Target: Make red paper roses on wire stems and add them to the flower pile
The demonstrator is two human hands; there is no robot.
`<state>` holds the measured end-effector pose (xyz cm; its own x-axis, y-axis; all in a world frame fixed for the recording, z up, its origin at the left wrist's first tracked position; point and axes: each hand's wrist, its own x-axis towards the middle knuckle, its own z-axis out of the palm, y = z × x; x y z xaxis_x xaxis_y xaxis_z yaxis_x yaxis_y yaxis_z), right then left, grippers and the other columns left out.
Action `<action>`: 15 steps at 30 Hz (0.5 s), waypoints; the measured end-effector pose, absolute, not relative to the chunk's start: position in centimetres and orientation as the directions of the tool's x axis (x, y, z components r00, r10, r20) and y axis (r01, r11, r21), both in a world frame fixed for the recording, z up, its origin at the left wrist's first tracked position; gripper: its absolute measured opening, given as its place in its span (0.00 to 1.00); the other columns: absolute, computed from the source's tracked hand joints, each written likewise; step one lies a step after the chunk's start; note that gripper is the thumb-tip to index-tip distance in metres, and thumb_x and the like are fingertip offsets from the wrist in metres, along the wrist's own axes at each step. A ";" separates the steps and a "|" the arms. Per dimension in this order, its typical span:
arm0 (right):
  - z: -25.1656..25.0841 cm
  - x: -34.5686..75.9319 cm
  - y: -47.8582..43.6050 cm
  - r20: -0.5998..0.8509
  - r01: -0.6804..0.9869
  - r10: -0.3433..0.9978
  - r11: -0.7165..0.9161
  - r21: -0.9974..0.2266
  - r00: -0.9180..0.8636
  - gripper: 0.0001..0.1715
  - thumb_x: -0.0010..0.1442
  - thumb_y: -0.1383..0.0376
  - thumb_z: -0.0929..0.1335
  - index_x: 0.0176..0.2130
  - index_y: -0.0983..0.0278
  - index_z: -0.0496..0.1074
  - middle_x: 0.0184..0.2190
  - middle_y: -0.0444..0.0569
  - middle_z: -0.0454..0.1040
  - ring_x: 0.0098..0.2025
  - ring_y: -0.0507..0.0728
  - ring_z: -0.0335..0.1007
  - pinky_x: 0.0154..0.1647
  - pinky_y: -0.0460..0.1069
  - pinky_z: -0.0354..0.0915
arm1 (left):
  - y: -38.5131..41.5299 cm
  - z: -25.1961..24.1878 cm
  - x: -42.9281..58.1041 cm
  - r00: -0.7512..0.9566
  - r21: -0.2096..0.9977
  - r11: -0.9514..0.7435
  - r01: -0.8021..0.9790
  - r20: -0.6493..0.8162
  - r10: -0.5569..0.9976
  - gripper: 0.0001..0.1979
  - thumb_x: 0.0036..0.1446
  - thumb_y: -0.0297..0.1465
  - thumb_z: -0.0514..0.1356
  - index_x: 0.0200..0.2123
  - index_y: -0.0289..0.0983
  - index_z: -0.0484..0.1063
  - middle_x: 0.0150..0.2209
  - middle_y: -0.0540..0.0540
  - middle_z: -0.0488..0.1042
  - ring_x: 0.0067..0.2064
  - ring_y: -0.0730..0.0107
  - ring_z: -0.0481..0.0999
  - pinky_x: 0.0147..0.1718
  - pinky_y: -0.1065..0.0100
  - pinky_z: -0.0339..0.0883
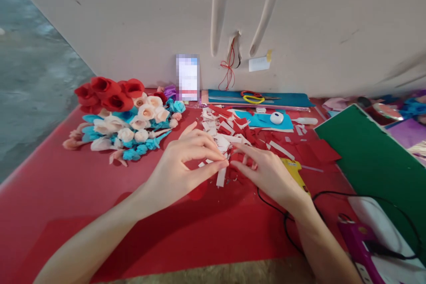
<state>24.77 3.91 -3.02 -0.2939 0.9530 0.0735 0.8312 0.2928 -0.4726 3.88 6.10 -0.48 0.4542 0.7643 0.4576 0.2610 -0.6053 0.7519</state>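
My left hand (193,157) is over the middle of the table, thumb and index finger pinched together. Whatever sits between those fingertips is too small to make out. Just to its right, my right hand (268,171) has its thumb and index finger apart, with nothing visible between them. The two sets of fingertips nearly meet. Behind and below them lies a pile of white and red paper scraps (222,142). A yellow glue gun (296,173) is partly hidden by my right hand.
Red, white and blue paper flowers (141,135) are heaped at the left. Scissors (253,99) rest on blue paper at the back, near a propped phone (188,77). A green board (376,159), black cable (359,193) and purple power strip (359,239) occupy the right.
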 end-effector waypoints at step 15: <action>-1.2 23.5 1.8 0.743 0.610 0.540 0.759 -0.226 -0.396 0.12 0.55 0.77 0.66 0.40 0.69 0.73 0.37 0.54 0.78 0.36 0.55 0.75 0.35 0.50 0.72 | 5.9 -0.7 4.0 0.467 0.701 -0.675 0.229 0.529 0.708 0.03 0.52 0.27 0.63 0.28 0.39 0.76 0.23 0.52 0.73 0.34 0.72 0.71 0.34 0.68 0.67</action>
